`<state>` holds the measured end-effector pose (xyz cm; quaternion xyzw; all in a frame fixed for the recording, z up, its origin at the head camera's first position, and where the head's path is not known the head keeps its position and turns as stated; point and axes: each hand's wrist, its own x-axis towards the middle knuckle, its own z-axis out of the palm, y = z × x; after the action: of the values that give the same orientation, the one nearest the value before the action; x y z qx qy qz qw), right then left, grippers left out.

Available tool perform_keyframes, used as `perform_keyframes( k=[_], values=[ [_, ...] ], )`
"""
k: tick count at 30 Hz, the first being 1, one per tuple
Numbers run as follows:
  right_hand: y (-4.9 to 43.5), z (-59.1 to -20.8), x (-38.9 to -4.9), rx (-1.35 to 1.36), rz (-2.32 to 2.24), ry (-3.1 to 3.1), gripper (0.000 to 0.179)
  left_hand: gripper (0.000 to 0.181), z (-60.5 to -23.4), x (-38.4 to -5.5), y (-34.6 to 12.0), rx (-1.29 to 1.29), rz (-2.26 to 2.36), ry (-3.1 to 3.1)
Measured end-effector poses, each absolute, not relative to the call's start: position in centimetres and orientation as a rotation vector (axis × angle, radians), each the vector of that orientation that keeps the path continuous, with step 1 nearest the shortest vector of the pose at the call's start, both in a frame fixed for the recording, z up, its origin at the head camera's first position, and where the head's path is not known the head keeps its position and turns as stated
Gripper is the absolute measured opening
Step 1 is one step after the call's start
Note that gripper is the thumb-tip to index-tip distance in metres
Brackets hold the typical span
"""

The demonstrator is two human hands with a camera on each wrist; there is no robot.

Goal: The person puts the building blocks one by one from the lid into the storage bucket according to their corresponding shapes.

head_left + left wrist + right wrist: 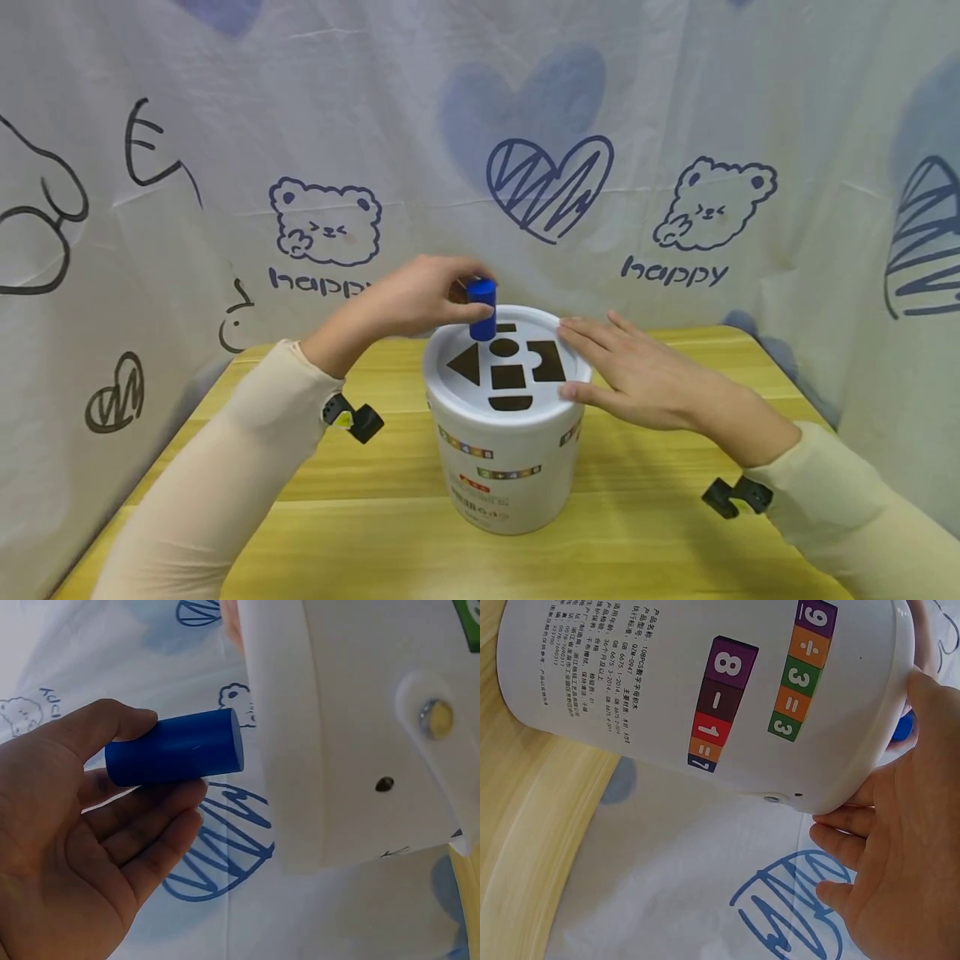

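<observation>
Between thumb and fingers, my left hand (pixel 420 293) pinches a blue cylinder block (pixel 482 310), upright above the bucket's lid in the head view. The left wrist view shows the block (pixel 176 748) gripped near one end, its flat other end facing past the lid's rim. Below it, the white lid (pixel 447 392) has dark cut-out holes, including a triangle, a circle and a square; the block overlaps the area beside the round hole (pixel 504 347). My right hand (pixel 637 375) rests with extended fingers on the right side of the rim. In the right wrist view its fingers (pixel 847 819) touch the lid's edge.
The white bucket (pixel 517 492) stands on a yellow wood-grain table (pixel 337 533), with printed sums and text on its side. A handle strap (pixel 431 750) is fixed near its top. Behind the table hangs a pale curtain (pixel 420 108) with hearts and bears.
</observation>
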<state>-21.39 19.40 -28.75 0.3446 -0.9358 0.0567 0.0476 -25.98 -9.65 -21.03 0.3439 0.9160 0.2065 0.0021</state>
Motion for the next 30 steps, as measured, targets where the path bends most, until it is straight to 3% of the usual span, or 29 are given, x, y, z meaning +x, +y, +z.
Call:
perform_keyframes(
  k=[9,30],
  values=[
    [19.5,-28.7,-21.4,1.054,0.17,-2.859,0.082,0.029,-21.6,-27.2,-8.4,1.121,0.619,2.802],
    [19.5,-28.7,-21.4,1.048,0.156,-2.866,0.083,0.036,-24.0,-27.6,-7.5,1.197,0.441,2.765]
  ],
)
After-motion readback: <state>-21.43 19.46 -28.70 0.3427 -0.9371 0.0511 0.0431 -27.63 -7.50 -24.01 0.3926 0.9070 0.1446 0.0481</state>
